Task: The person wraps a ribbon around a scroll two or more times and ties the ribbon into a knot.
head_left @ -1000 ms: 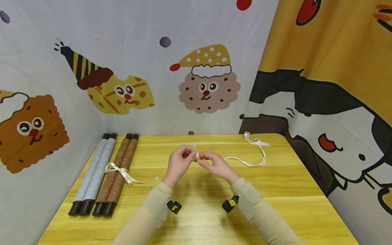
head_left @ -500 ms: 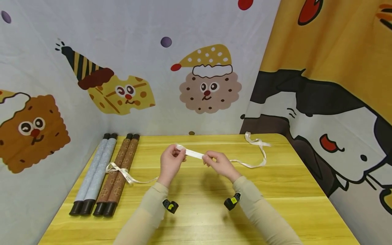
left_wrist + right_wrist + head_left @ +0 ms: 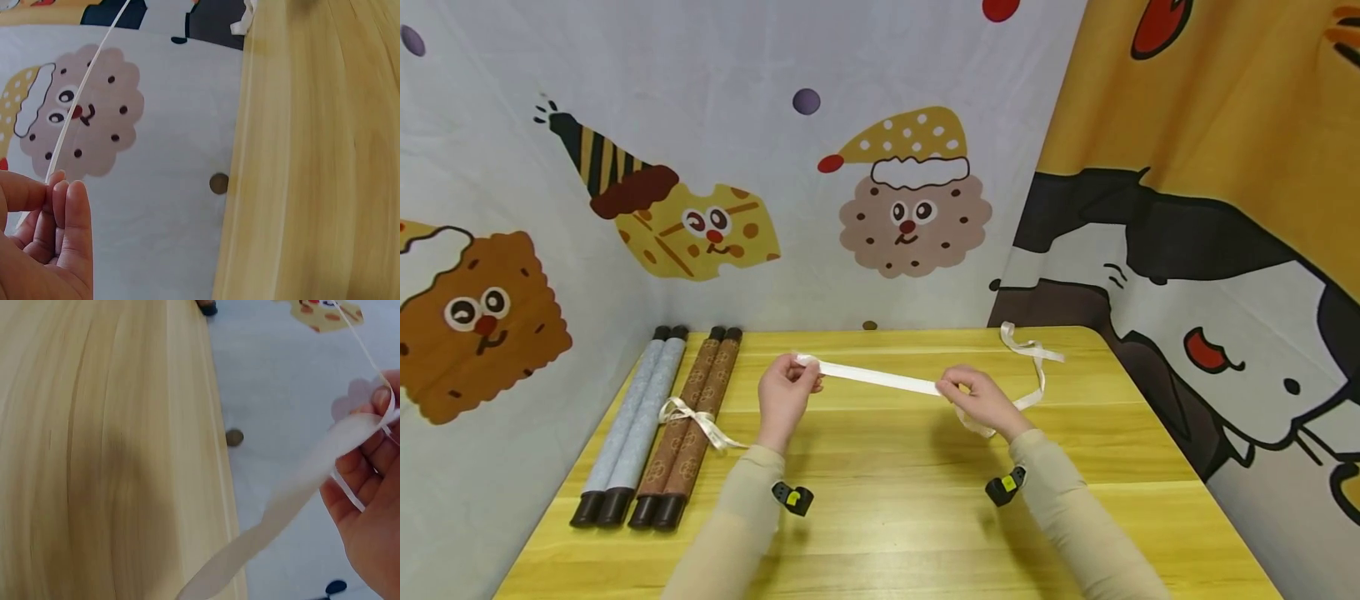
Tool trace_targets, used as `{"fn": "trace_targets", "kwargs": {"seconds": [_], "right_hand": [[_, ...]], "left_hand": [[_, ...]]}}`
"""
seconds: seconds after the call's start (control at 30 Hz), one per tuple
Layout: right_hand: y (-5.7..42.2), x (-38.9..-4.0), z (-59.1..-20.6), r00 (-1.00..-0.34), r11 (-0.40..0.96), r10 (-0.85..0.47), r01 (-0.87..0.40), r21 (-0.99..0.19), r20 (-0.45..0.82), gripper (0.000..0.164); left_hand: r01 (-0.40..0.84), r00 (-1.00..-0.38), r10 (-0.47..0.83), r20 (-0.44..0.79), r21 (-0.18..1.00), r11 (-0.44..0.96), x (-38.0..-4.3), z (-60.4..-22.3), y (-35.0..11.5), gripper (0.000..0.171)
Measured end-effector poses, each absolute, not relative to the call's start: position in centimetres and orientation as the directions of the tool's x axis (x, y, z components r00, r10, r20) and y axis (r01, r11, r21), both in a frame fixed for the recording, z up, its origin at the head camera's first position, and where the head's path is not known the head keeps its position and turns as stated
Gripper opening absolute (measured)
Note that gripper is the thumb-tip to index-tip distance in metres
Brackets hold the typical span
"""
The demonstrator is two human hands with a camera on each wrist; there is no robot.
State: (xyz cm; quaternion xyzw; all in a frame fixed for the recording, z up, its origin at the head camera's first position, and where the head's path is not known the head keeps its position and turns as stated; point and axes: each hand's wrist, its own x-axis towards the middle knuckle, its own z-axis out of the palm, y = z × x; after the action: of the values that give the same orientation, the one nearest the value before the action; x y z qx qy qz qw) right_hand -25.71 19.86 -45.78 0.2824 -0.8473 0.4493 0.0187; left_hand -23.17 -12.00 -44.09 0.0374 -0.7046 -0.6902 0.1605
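A white ribbon (image 3: 880, 379) is stretched between my two hands above the table. The left hand (image 3: 784, 396) pinches one end between thumb and fingers; in the left wrist view the ribbon (image 3: 78, 94) shows edge-on as a thin line. My right hand (image 3: 983, 402) pinches it farther along. From there the loose length (image 3: 281, 494) hangs down in the right wrist view, and its tail (image 3: 1036, 358) lies in curves at the table's back right. To the left, two brown patterned scroll rolls (image 3: 681, 450) are tied together with a white ribbon bow (image 3: 688, 417).
Two pale blue rolls (image 3: 632, 417) with dark end caps lie beside the brown ones at the table's left edge. The wooden table (image 3: 880, 517) meets a cartoon-printed cloth (image 3: 722, 100) behind it. Each forearm wears a small black camera (image 3: 793, 498).
My hands have drawn apart, the left one to the left and the right one to the right. The ribbon span between them has grown from a short fold to a long taut strip.
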Motion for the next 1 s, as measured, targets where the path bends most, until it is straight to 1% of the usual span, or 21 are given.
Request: {"fn": "trace_targets", "kwargs": {"seconds": [0.17, 0.33, 0.53, 0.83, 1.0], "right_hand": [[21.9, -25.9, -45.9, -0.838, 0.461, -0.476, -0.496, -0.736, 0.266, 0.029], [23.5, -26.0, -46.5, -0.851, 0.506, -0.453, -0.49, -0.71, 0.265, 0.029], [24.4, -26.2, -46.8, -0.844, 0.518, -0.461, -0.506, -0.689, 0.273, 0.028], [26.0, -26.6, -47.4, -0.835, 0.508, -0.489, -0.508, -0.696, 0.253, 0.035], [26.3, -26.3, -47.6, -0.848, 0.506, -0.491, -0.462, -0.728, 0.197, 0.031]], "left_hand": [[0.142, -0.944, -0.293, 0.151, 0.989, 0.053, -23.3, -44.4, -13.4, 0.015], [0.123, -0.934, -0.329, 0.137, 0.99, 0.062, -23.5, -44.8, -14.4, 0.012], [0.095, -0.932, -0.348, 0.103, 0.995, 0.04, -23.9, -45.6, -14.9, 0.011], [0.065, -0.915, -0.395, 0.078, 0.997, 0.047, -24.0, -46.3, -16.0, 0.011], [0.044, -0.91, -0.409, 0.058, 0.998, 0.043, -24.1, -46.8, -16.9, 0.011]]}}
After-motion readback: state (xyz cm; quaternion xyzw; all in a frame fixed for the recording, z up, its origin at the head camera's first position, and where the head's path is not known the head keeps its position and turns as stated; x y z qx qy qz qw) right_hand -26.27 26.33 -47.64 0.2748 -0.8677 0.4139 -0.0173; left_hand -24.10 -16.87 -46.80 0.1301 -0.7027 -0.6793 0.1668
